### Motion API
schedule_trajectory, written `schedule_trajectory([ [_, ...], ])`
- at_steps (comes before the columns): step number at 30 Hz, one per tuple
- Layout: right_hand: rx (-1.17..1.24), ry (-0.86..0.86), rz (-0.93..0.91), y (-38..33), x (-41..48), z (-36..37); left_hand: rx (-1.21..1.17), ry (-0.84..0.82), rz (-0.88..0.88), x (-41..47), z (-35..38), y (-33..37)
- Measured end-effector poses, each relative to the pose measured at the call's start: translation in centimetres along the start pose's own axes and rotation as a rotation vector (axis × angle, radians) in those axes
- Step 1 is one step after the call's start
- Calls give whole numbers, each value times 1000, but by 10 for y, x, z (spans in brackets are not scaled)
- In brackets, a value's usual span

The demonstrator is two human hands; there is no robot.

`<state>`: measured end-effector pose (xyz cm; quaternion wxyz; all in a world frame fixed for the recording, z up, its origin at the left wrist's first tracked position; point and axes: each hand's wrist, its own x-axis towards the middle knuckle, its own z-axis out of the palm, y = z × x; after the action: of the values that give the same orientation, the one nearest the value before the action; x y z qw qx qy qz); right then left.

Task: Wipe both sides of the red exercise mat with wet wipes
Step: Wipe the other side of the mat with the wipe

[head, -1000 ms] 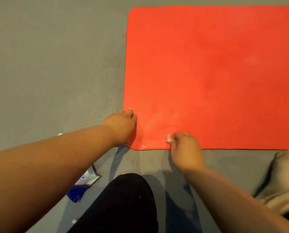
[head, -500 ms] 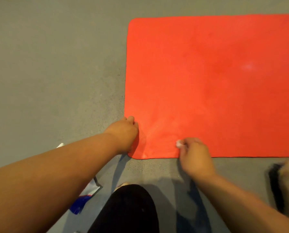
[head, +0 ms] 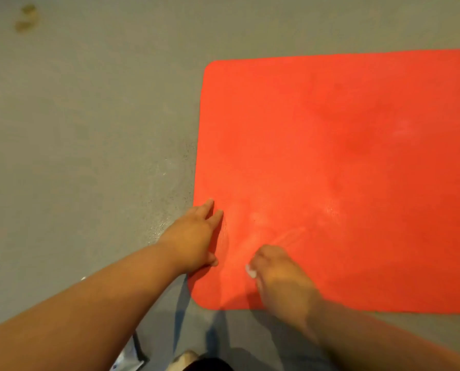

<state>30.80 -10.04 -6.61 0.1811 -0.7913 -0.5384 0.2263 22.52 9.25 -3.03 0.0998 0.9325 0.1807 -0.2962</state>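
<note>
The red exercise mat (head: 343, 162) lies flat on the grey floor and runs off the right edge of the view. My left hand (head: 194, 234) rests on the mat's near left edge with its fingers straight, pressing it down. My right hand (head: 277, 271) is curled over a small white wet wipe (head: 251, 271) on the mat near its front left corner. Only a bit of the wipe shows beside my fingers. Faint damp streaks shine on the mat just beyond my right hand.
The grey floor (head: 76, 156) spreads to the left and behind the mat. A wipes packet (head: 127, 357) lies partly under my left forearm at the bottom edge. A dark stain (head: 27, 18) marks the floor at the top left. My knee (head: 204, 364) shows at the bottom.
My right hand with the wipe has moved from the mat's front edge further onto the mat. My left hand has straightened its fingers on the mat's left edge. The view has tilted up.
</note>
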Motion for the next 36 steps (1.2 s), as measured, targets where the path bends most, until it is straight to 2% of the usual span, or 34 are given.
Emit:
schedule_trajectory([
  [1, -16, -104, -143, -13, -3, 4, -7, 2, -15, 1, -1, -2],
  [2, -53, -132, -259, -11, 3, 2, -2, 7, -19, 3, -2, -3],
  [3, -52, -116, -282, 0, 18, -5, 6, 10, -17, 6, -2, -3],
  [7, -74, 129, 130, 66, 101, -53, 33, 4, -3, 11, -1, -6],
  [9, -53, 230, 311, 71, 116, -58, 32, -5, 8, 11, -1, -11],
  [10, -41, 243, 342, 61, 110, -53, 22, -11, 16, 12, -1, -13],
  [12, 0, 162, 116, 30, 78, -29, 14, -16, 24, 12, -1, -16],
  [14, 10, -39, -215, 7, 39, -9, 3, -4, 24, 12, 0, -17],
  [15, 6, -127, -313, 5, 33, -8, -11, 1, 22, 12, 1, -17],
  [17, -47, -101, -394, 20, 57, -15, -26, 12, 19, 13, 3, -18],
  [18, -76, -14, -351, 28, 78, -20, -30, 22, 20, 13, 4, -19],
  [20, -116, 166, -60, 43, 126, -40, -68, 48, 11, 10, 7, -20],
  [22, -66, 212, 177, 46, 148, -43, -149, 86, -5, 7, 10, -24],
  [23, -41, 210, 217, 35, 143, -39, -183, 103, -1, 5, 10, -26],
  [25, -3, 127, 69, 8, 107, -15, -215, 120, 8, 3, 11, -28],
  [27, 31, -76, -199, -18, 52, 6, -224, 128, 22, 4, 11, -29],
  [29, 21, -223, -347, -17, 33, 7, -212, 129, 34, 4, 11, -30],
  [30, 7, -200, -330, -6, 42, 1, -201, 132, 34, 4, 11, -30],
  [31, -14, -108, -225, 7, 56, -8, -193, 133, 37, 4, 11, -30],
  [33, -76, 142, 150, 39, 88, -38, -167, 126, 40, 2, 12, -28],
  [34, -82, 214, 333, 53, 97, -51, -142, 119, 38, 1, 12, -26],
  [35, -84, 256, 435, 59, 99, -56, -109, 109, 34, 0, 12, -24],
  [36, -89, 253, 456, 52, 95, -53, -71, 99, 33, 0, 11, -22],
])
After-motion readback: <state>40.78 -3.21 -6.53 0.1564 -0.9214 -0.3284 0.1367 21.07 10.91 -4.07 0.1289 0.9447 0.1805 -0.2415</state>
